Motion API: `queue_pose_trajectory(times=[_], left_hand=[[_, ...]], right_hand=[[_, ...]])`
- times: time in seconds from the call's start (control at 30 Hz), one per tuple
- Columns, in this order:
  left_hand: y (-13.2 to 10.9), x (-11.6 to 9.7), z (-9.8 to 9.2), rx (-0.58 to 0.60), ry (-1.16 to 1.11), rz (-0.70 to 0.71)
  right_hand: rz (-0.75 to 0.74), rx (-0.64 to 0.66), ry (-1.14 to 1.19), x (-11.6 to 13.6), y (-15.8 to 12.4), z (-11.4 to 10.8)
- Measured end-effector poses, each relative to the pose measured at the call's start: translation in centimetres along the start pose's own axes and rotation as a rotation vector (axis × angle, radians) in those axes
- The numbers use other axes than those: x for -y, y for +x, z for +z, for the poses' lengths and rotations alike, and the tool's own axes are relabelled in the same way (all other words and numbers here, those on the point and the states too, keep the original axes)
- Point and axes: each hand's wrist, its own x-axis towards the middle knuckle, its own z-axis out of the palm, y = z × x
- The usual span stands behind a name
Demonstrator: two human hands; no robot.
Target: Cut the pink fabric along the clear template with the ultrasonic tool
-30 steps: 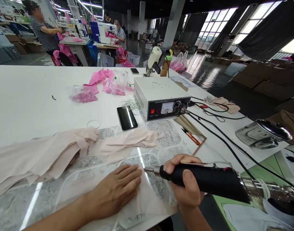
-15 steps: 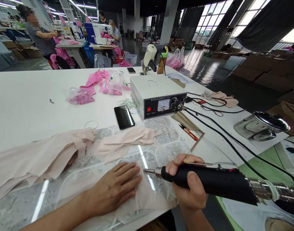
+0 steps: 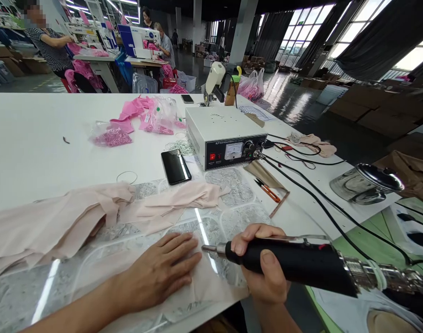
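My left hand (image 3: 169, 266) lies flat with its fingers stretched out, pressing a thin pale pink fabric piece (image 3: 211, 280) onto a grey stone-patterned mat (image 3: 237, 222). My right hand (image 3: 263, 263) is wrapped round the black body of a handheld ultrasonic welder (image 3: 301, 261). Its narrow metal tip points left and is close beside my left fingertips at the fabric's edge; I cannot tell whether it touches. Beyond my left hand are a loose pale pink strip (image 3: 180, 199) and a larger pile of pale pink fabric (image 3: 55, 222).
A white control box (image 3: 228, 132) with a dial stands behind the mat, its black cables (image 3: 308, 194) running right to the tool. Nearby lie a phone (image 3: 175, 167), orange thread snips (image 3: 267, 190), bags of pink pieces (image 3: 112, 135) and a lidded steel mug (image 3: 364, 182). Co-workers sit at sewing machines behind.
The camera view has shifted slightly, so the table and both hands appear a little further left. Relative to the fabric, my hands and the welder tip have hardly moved.
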Motion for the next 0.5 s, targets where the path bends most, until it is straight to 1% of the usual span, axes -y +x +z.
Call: queue_pose_trajectory(times=[0.2,0.4,0.5], left_hand=[[0.10,0.08,0.13,-0.043,0.010,0.011],[0.04,0.12,0.15,-0.041,0.016,0.005],[0.03,0.16,0.13,-0.026,0.033,0.012]], right_hand=[[-0.019,0.000,-0.028,0.11,0.07,0.09],[-0.026,0.051,-0.084,-0.07,0.19,-0.20],[0.003,0.028,-0.045,0.32,0.19,-0.30]])
